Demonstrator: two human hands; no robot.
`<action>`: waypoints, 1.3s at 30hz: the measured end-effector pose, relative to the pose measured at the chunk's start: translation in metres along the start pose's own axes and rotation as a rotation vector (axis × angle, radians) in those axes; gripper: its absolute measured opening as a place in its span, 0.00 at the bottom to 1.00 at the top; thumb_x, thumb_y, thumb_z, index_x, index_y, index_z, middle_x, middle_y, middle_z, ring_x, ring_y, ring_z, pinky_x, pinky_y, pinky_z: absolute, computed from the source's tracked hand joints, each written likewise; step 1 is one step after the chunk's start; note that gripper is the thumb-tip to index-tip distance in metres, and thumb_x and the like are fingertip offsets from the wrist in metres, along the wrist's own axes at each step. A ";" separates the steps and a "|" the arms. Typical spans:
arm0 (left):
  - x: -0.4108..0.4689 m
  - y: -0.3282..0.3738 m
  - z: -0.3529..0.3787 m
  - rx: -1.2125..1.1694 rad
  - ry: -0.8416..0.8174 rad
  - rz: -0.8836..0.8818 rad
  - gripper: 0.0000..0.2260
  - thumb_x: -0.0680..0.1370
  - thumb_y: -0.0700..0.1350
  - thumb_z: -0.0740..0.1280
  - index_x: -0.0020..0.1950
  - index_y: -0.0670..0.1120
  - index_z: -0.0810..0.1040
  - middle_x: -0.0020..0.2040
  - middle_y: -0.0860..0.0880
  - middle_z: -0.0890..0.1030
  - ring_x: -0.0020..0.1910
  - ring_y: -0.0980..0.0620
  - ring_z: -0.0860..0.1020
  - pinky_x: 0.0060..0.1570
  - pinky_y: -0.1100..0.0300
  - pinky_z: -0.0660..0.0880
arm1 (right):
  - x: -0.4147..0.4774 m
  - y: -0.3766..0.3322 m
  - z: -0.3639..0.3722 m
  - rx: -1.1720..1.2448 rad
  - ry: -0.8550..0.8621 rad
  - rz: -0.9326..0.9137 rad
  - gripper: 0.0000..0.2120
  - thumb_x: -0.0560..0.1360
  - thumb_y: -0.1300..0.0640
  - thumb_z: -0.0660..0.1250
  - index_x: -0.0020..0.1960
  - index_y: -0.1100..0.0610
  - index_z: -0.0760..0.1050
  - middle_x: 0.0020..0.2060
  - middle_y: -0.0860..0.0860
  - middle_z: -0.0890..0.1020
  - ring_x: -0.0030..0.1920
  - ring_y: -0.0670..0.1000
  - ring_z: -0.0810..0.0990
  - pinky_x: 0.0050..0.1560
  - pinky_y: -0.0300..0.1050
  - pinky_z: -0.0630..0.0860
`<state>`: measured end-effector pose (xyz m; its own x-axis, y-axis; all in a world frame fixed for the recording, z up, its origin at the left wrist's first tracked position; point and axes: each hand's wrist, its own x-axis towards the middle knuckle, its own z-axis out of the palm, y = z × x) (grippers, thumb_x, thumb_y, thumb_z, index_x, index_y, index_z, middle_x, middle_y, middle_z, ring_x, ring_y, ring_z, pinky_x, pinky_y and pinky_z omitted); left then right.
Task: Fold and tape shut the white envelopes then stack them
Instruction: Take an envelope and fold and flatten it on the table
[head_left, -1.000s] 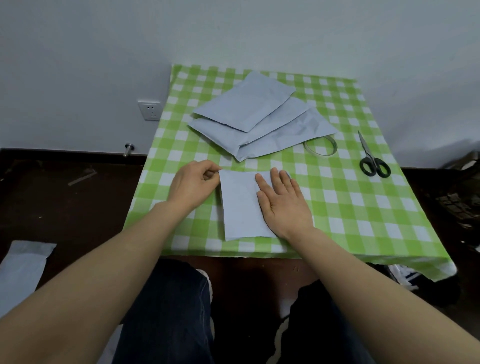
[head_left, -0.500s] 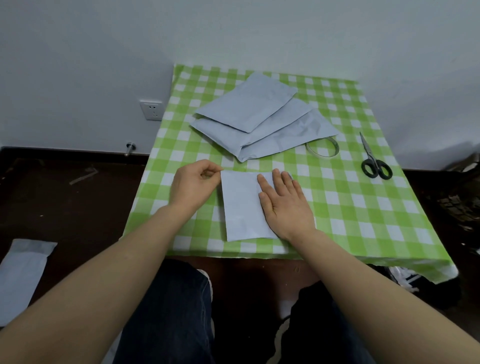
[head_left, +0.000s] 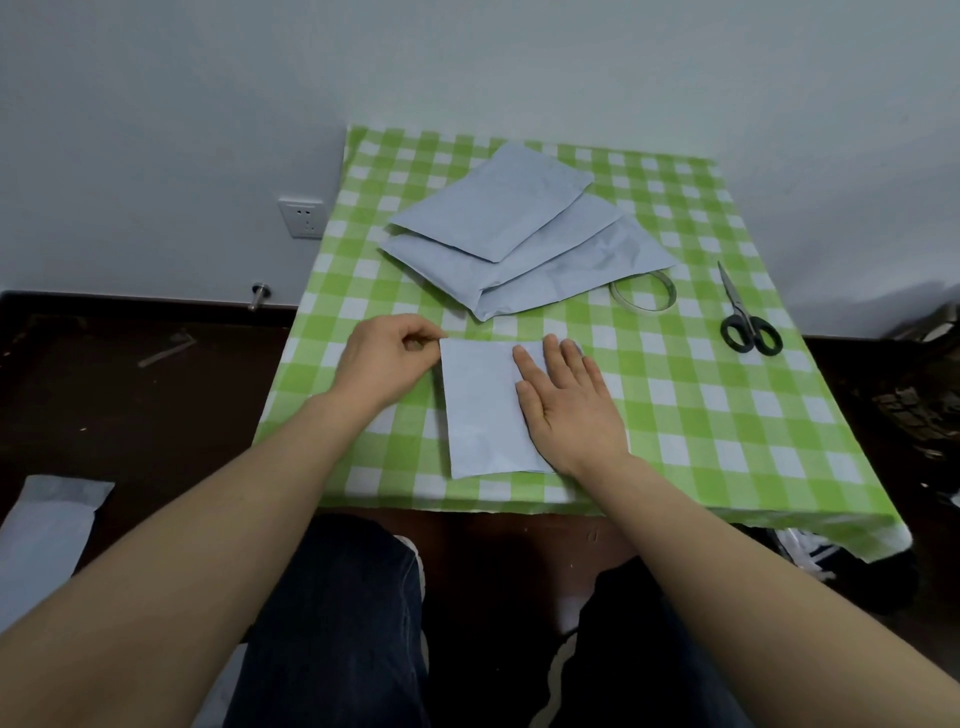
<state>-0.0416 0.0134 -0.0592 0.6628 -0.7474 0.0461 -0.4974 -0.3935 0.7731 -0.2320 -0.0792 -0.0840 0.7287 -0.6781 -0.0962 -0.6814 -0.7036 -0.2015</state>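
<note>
Folded envelope: the folded envelope (head_left: 480, 415) is lying flat in the lower middle of the table (head_left: 727, 415), just right of the frame's centre, with its long side running toward the near edge.
Left hand: the left hand (head_left: 387, 361) is sitting left of centre with its fingers curled in, and its thumb and forefinger are pinching the upper left corner of the folded envelope.
Right hand: the right hand (head_left: 569, 405) is lying palm down with straight fingers spread, pressing on the right part of the folded envelope and covering that edge; it is gripping nothing.
Pile of envelopes: a pile of envelopes (head_left: 519, 234) is resting in the upper middle of the frame, fanned so that three overlapping pieces are showing, apart from the folded envelope.
Tape roll: the tape roll (head_left: 644, 293) is lying flat just right of the pile, its upper rim tucking under the lowest envelope.
Scissors: the scissors (head_left: 743, 317) are lying closed at the right of the table, black handles pointing toward the near edge.
Table: its green and white checked cloth is hanging over the near edge.
Floor: another envelope (head_left: 47, 525) is lying on the dark floor at the lower left of the frame.
Wall: a wall socket (head_left: 302, 217) is showing left of the table.
Person: legs in dark trousers (head_left: 337, 623) are filling the bottom of the frame.
</note>
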 end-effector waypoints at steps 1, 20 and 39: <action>0.000 0.001 -0.004 0.017 0.056 -0.044 0.05 0.73 0.43 0.69 0.46 0.50 0.83 0.37 0.52 0.80 0.35 0.57 0.74 0.43 0.62 0.73 | 0.000 0.000 0.000 0.000 -0.003 0.002 0.24 0.82 0.45 0.40 0.77 0.44 0.44 0.77 0.51 0.44 0.77 0.51 0.39 0.74 0.45 0.35; -0.052 0.047 0.067 0.844 -0.245 0.167 0.25 0.82 0.53 0.42 0.77 0.47 0.43 0.78 0.44 0.42 0.76 0.45 0.40 0.73 0.49 0.37 | 0.006 0.001 -0.014 -0.008 -0.007 0.030 0.24 0.82 0.46 0.42 0.77 0.47 0.47 0.77 0.51 0.46 0.77 0.51 0.42 0.73 0.50 0.34; -0.052 0.036 0.076 0.765 -0.183 0.159 0.25 0.82 0.53 0.42 0.77 0.46 0.44 0.78 0.43 0.44 0.76 0.48 0.42 0.73 0.53 0.36 | 0.008 0.005 -0.004 0.064 0.004 0.027 0.24 0.82 0.46 0.42 0.77 0.47 0.48 0.77 0.52 0.45 0.77 0.50 0.41 0.74 0.46 0.36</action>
<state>-0.1367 -0.0027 -0.0820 0.4824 -0.8752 -0.0361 -0.8680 -0.4831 0.1150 -0.2303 -0.0892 -0.0815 0.7096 -0.6977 -0.0987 -0.6950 -0.6701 -0.2605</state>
